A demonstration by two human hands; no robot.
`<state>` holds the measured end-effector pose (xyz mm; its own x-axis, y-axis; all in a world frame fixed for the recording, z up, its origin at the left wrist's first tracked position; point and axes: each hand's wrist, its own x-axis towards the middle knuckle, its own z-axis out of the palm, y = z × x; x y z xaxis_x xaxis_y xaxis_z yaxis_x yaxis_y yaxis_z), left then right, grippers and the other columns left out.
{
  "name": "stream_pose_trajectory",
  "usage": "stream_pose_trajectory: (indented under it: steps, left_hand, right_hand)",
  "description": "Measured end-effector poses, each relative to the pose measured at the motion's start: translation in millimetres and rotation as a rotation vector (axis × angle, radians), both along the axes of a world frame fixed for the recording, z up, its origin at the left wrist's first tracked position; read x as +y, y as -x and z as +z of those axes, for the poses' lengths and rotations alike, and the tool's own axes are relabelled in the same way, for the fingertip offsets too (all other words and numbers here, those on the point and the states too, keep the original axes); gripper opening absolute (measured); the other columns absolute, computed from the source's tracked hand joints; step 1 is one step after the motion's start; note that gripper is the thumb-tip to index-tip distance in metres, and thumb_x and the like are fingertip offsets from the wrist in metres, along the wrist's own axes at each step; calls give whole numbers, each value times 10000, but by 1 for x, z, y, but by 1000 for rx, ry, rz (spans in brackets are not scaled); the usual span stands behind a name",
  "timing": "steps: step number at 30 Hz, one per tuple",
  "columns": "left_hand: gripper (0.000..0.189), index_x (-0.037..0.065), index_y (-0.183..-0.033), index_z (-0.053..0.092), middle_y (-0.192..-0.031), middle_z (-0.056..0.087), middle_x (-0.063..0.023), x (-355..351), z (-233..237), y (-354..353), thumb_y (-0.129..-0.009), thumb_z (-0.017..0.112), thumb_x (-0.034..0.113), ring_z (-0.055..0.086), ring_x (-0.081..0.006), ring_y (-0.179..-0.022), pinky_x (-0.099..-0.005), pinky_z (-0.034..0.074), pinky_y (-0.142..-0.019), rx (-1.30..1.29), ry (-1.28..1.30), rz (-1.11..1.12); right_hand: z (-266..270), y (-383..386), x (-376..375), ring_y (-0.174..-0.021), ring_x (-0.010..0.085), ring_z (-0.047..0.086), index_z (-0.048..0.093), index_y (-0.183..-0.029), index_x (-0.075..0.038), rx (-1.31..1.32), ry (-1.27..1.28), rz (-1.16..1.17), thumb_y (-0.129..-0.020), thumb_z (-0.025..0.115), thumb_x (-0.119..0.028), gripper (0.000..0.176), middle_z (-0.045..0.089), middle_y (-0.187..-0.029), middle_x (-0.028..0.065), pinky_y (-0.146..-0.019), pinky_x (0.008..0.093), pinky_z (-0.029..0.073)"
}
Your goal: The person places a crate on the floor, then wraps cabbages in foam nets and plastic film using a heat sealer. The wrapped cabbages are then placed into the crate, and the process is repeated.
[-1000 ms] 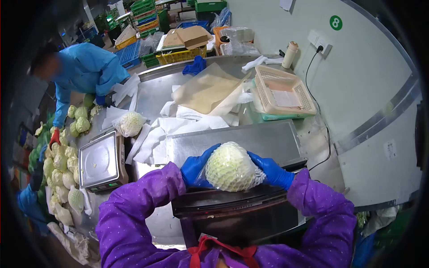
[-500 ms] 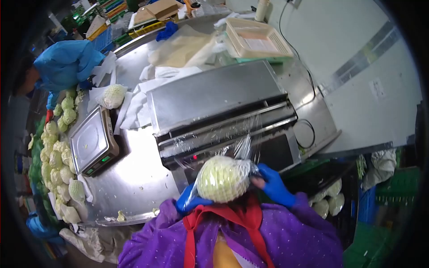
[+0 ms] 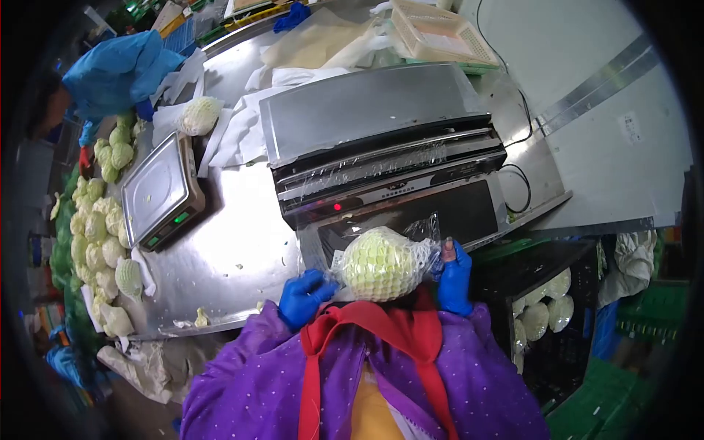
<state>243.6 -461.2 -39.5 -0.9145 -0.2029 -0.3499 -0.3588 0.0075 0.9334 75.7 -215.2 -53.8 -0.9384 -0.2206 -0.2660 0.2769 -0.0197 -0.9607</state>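
At far left, a co-worker in a blue top (image 3: 121,73) bends over the table, a red-gloved hand (image 3: 86,162) beside a heap of pale green, leafy cabbages (image 3: 95,227). Right of the heap sits a square weighing scale with a silver metal plate (image 3: 155,187) — close by, probably so that heads pass easily onto it. Behind it, a spare cabbage in white netting (image 3: 200,116) rests on white sheets.

Towards the middle, a person in purple sleeves has the blue-gloved left hand (image 3: 306,297) curled closed on one side of some clear plastic film (image 3: 424,229). Inside the film is a round, pale green netted cabbage (image 3: 381,265), in front of a low silver-and-black machine (image 3: 367,110) with a red light. The blue-gloved right hand (image 3: 455,277), thumb raised, pinches the film's other side; gripping both sides seems to keep the round head from rolling. Farthest right, a black plastic crate (image 3: 543,260) holds pale, shiny rounds (image 3: 559,314) — placed, perhaps, for a short reach.
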Motion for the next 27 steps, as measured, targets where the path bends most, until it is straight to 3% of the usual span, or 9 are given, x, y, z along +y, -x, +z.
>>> stream_pose_trajectory:
  steps: [6, 10, 12, 16, 17, 19, 20, 23, 27]
  left_hand:
    - [272, 40, -720, 595, -609, 560, 8, -21, -63, 26, -927, 527, 202, 469, -51, -512, -226, 371, -466, -22, -30, 642]
    - [131, 94, -843, 614, -662, 589, -161, -24, -105, 53, -883, 581, 214, 564, -335, -556, -381, 443, -528, 71, 802, 473]
    - [96, 78, -926, 587, -736, 612, -139, -9, -101, 56, -898, 550, 161, 604, -276, -634, -371, 458, -575, -5, 785, 327]
    - [92, 59, -936, 564, -815, 606, -65, 9, -153, 59, -934, 487, 107, 580, -138, -740, -292, 460, -645, 354, -88, 614]
    - [101, 56, -927, 563, -821, 596, -43, 8, -172, 49, -941, 472, 95, 566, -112, -762, -273, 455, -659, 305, -293, 602]
    - [143, 62, -897, 555, -782, 548, 28, 14, -68, 53, -955, 425, 45, 529, -57, -741, -216, 442, -661, 433, -458, 618]
    - [47, 54, -898, 553, -871, 552, -12, 2, -61, 43, -915, 511, 63, 545, -111, -848, -282, 457, -747, 424, -435, 487]
    - [390, 50, -1031, 532, -1203, 436, -135, -11, 18, 57, -786, 676, 316, 407, -254, -1151, -420, 291, -1003, 709, -101, 30]
    - [898, 56, -1382, 259, -1454, 201, -197, -3, 65, 65, -720, 680, 494, 175, -307, -1366, -444, 139, -1100, 761, -207, -35]
  right_hand:
    - [-40, 54, -45, -493, 153, 499, 519, -725, -54, 464, -328, 72, -940, 517, -274, 308, 501, -566, 33, -457, 320, 372]
    - [-78, 68, -90, -735, 398, 601, 585, -937, -159, 697, -771, 453, -835, 570, -338, 206, 624, -764, 178, -570, 476, 441]
    - [-75, 63, -99, -726, 399, 604, 580, -994, -172, 719, -652, 506, -812, 581, -361, 262, 625, -755, 178, -578, 478, 447]
    - [-11, 42, -114, -904, 268, 631, 580, -1041, -116, -988, 566, 453, -885, 507, -446, 373, 656, -998, 91, -799, 399, 498]
    - [-8, 25, -110, -948, 231, 609, 570, -1046, -108, -956, 625, 466, -906, 482, -436, 367, 631, -1041, 65, -847, 386, 485]
    - [-13, 13, -112, -974, 165, 585, 544, -1067, -118, -958, 752, 661, -939, 446, -340, 274, 606, -1039, 38, -866, 355, 475]
    - [-55, 16, -129, -960, 146, 583, 548, -1056, -126, -713, 1324, 972, -922, 468, -269, 212, 602, -1008, 27, -847, 327, 472]
    - [34, -13, -123, -868, 123, 580, 547, -1038, -112, -1046, 713, 688, -882, 518, -210, 187, 589, -961, 37, -802, 284, 471]
    - [68, -10, -123, -966, 164, 576, 478, -1227, -38, -503, 702, 795, -876, 546, -168, 380, 592, -1069, 69, -832, 296, 470]
